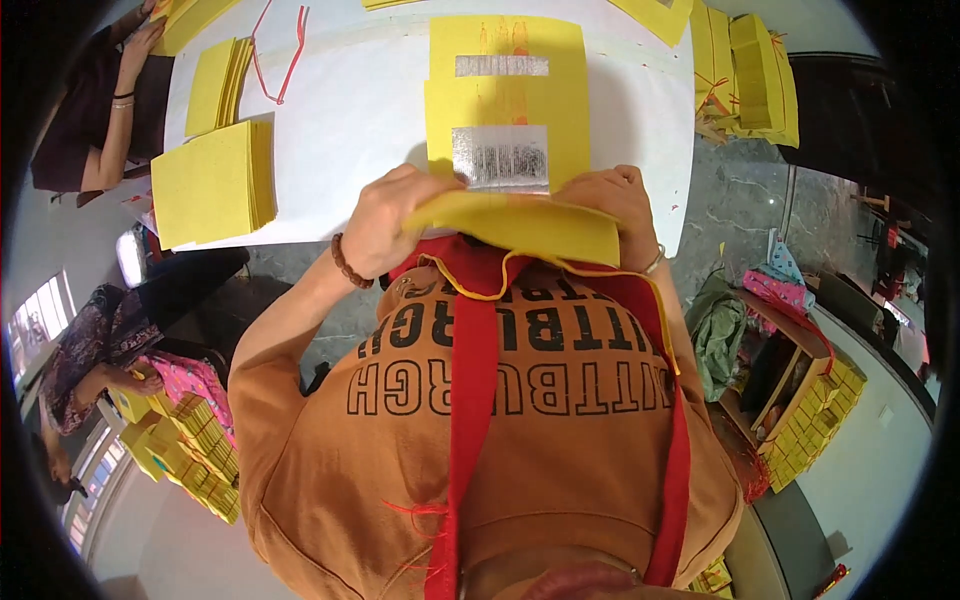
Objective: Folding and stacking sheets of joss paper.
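My left hand and my right hand grip the two ends of a yellow paper sheet, which bends toward me at the table's near edge. The fingers of both hands are curled round it and partly hidden. Just beyond lies more yellow paper with a small silver foil patch, a larger foil patch and red printed marks. Whether the held sheet joins this paper, I cannot tell.
On the white table at left lie a thick yellow paper stack, a smaller stack and a red cord. Yellow bundles stand beyond the right edge. Another person's arm is at the far left.
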`<state>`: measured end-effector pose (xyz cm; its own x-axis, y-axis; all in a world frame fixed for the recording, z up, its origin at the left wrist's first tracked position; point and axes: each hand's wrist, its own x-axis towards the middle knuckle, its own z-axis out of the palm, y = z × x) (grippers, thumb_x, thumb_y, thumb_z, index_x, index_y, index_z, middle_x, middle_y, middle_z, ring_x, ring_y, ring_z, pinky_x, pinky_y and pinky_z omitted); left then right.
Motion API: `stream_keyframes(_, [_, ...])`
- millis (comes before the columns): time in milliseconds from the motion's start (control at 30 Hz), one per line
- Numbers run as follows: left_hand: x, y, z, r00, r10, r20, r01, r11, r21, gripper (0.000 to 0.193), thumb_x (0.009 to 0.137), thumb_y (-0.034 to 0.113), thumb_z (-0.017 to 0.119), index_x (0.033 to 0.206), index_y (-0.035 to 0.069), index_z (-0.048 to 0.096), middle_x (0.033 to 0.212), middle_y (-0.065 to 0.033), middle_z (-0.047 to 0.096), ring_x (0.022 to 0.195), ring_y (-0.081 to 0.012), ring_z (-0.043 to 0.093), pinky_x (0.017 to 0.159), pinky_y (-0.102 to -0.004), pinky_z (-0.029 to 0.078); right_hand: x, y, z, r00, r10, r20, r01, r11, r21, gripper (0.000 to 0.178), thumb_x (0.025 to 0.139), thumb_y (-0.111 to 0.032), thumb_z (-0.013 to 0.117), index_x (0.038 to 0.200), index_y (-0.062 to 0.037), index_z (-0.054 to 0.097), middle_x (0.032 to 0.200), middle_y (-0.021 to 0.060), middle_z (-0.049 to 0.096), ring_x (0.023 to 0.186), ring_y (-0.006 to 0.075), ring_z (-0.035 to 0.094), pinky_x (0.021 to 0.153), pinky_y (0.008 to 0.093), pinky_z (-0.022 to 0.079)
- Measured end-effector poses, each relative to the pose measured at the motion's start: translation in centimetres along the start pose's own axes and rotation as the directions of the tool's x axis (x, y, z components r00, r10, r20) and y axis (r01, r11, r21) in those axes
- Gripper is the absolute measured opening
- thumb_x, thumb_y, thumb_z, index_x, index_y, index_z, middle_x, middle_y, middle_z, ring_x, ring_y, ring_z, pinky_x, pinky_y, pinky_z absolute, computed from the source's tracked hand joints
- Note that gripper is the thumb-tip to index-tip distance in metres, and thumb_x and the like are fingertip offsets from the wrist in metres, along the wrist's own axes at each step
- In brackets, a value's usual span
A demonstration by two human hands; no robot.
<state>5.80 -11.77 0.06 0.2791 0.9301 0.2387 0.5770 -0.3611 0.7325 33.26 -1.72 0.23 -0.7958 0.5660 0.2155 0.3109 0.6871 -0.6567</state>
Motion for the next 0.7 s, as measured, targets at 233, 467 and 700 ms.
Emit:
stream_keyframes(233, [1.5,-1.7,0.8,0.798,-0.592,0.112,0.591,0.735,-0.332,0.029,0.091,0.024,0.053,0.101,-0.002,0.062,0.070,-0.0139,0.063,0.064,-0.0153,0.059,0.060,-0.0297,0.045,2.3,-0.5,1.9,0.855,0.493,-0.161,-0.407,0.830,0.381,0.039,0.080,-0.021,0.066,0.115,-0.0066,0.057,0.088,0.0086,0.066,0.070,0.0250,0.058,0.065,0.0307,0.046])
stream_keyframes(467, [3.0,-1.9,1.2,0.743,-0.662,0.102,0.618,0.619,-0.484,0.033,0.091,0.025,0.053,0.109,-0.003,0.058,0.080,-0.0069,0.064,0.070,-0.0092,0.055,0.065,-0.0251,0.045,2.5,0.7,2.7,0.869,0.429,-0.248,-0.370,0.894,0.252,0.040,0.079,-0.015,0.067,0.117,-0.0071,0.058,0.079,0.0090,0.062,0.059,0.0181,0.055,0.057,0.0266,0.044])
stream_keyframes(700, [3.8,-2.0,0.8,0.683,-0.711,0.165,0.663,0.510,-0.548,0.033,0.091,0.022,0.053,0.112,-0.004,0.056,0.086,-0.0050,0.064,0.074,-0.0082,0.057,0.068,-0.0238,0.046,2.9,0.5,3.2,0.802,0.541,-0.252,-0.440,0.821,0.363,0.037,0.078,-0.016,0.067,0.113,-0.0074,0.060,0.079,0.0104,0.062,0.061,0.0194,0.056,0.057,0.0281,0.044])
